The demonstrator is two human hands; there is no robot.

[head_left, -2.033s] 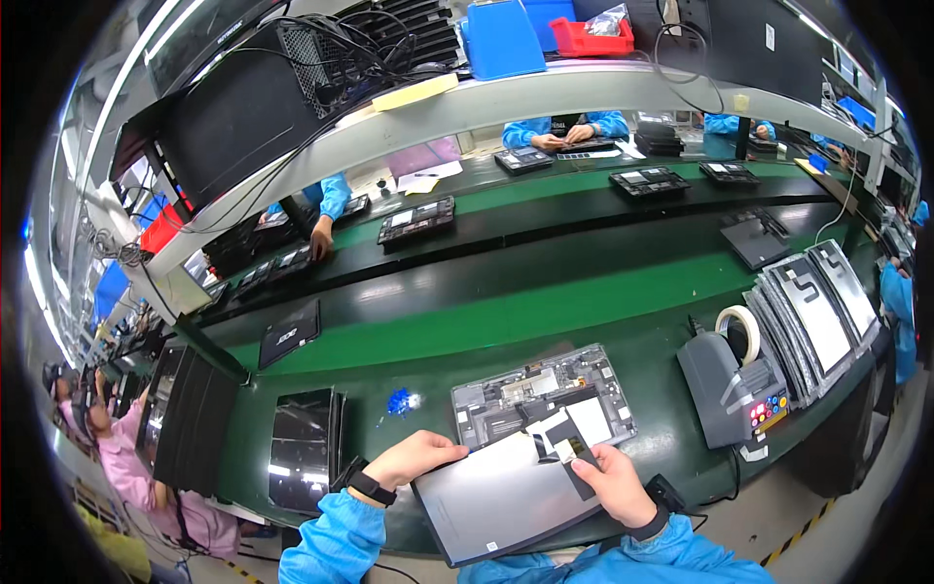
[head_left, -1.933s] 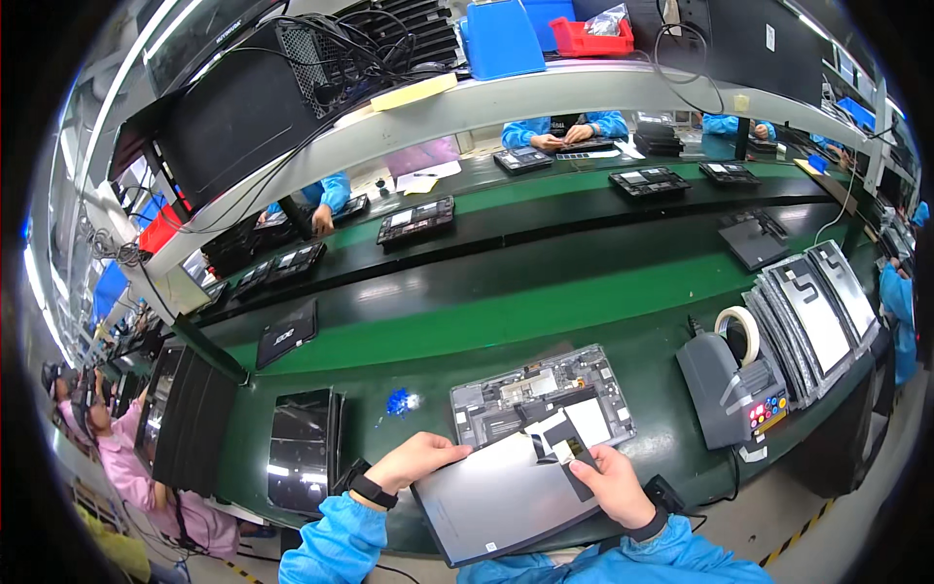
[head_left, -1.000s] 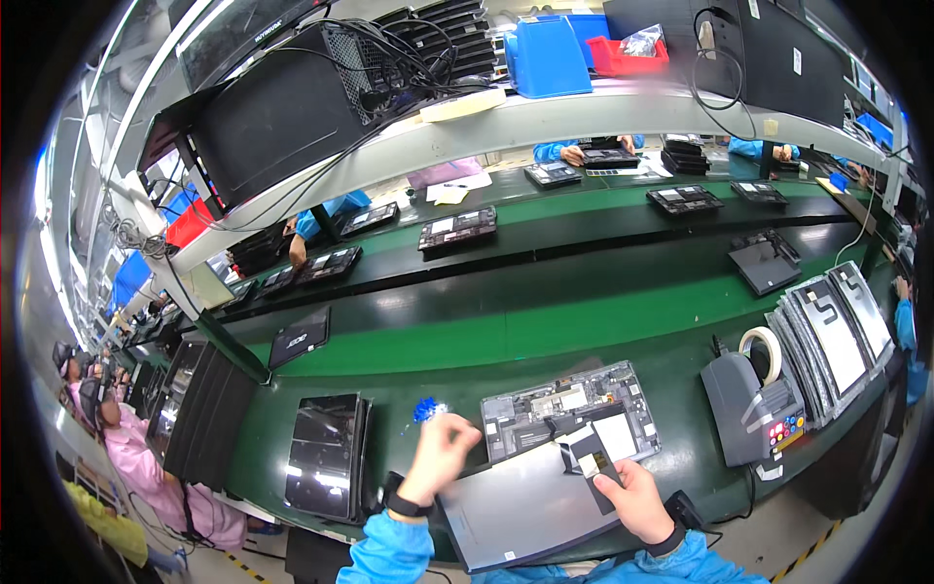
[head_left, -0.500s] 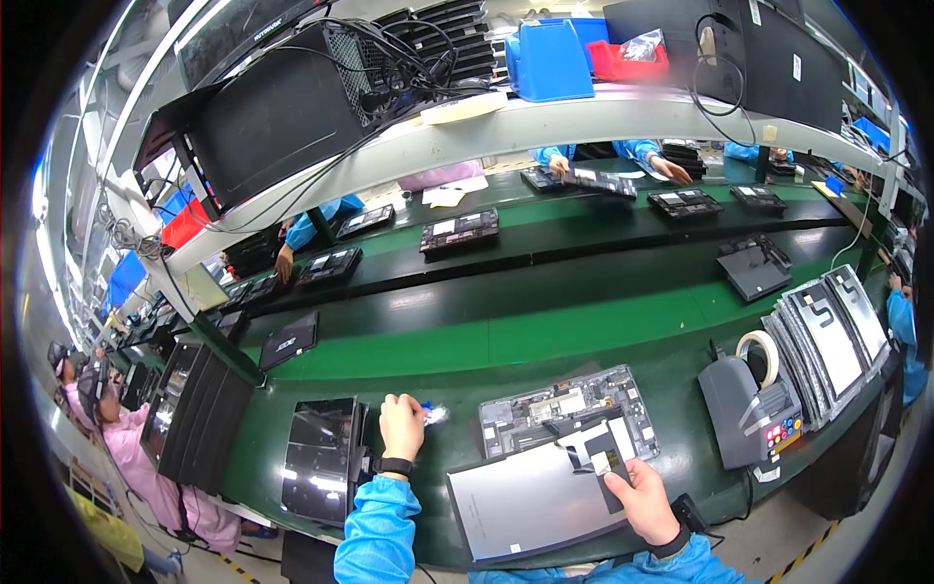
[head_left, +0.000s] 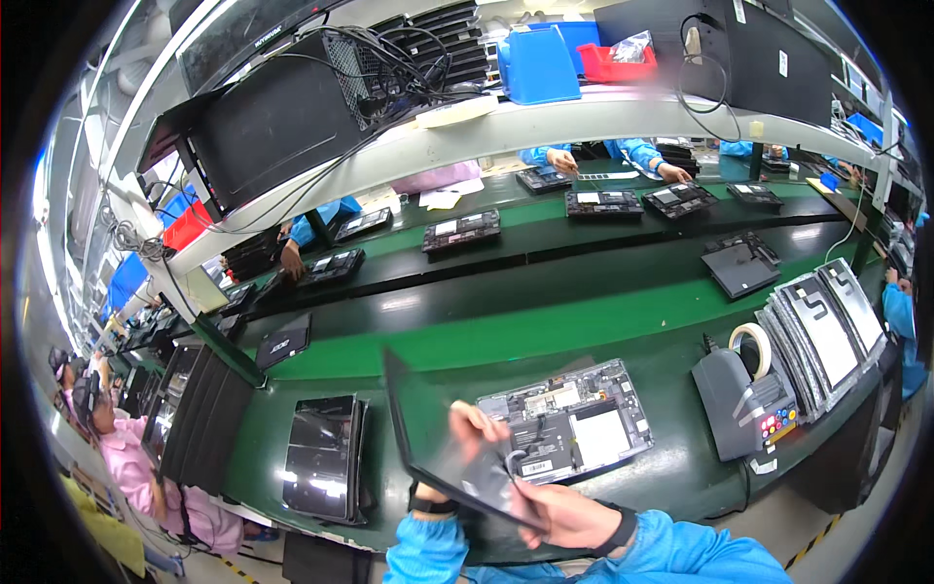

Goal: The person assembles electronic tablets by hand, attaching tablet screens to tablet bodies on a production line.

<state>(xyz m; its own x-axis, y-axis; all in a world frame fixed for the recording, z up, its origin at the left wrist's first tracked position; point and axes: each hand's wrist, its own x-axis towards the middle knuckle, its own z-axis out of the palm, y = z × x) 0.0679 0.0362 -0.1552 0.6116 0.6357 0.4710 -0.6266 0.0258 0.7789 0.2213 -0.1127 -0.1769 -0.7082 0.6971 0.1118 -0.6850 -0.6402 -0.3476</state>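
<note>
A thin dark laptop screen panel is raised on edge and tilted in front of me. Its lower right corner is gripped by my right hand, closed on it. Close to the panel is my left hand, its fingers curled but smeared by motion, so whether they hold anything is unclear. Short cables or strips by the fingers are blurred too. Just beyond lies an opened laptop base, with its circuit board, black battery and a white rectangle showing.
Stacked glossy dark screens lie at left. A grey tape dispenser and a row of wrapped panels stand at right. Beyond, laptop bases sit on the green line, where co-workers' hands work. A metal shelf crosses above.
The silver-backed panel has come up off the laptop base and turned on edge. My left hand has moved right toward it. Across the line, a co-worker has set a laptop base down.
</note>
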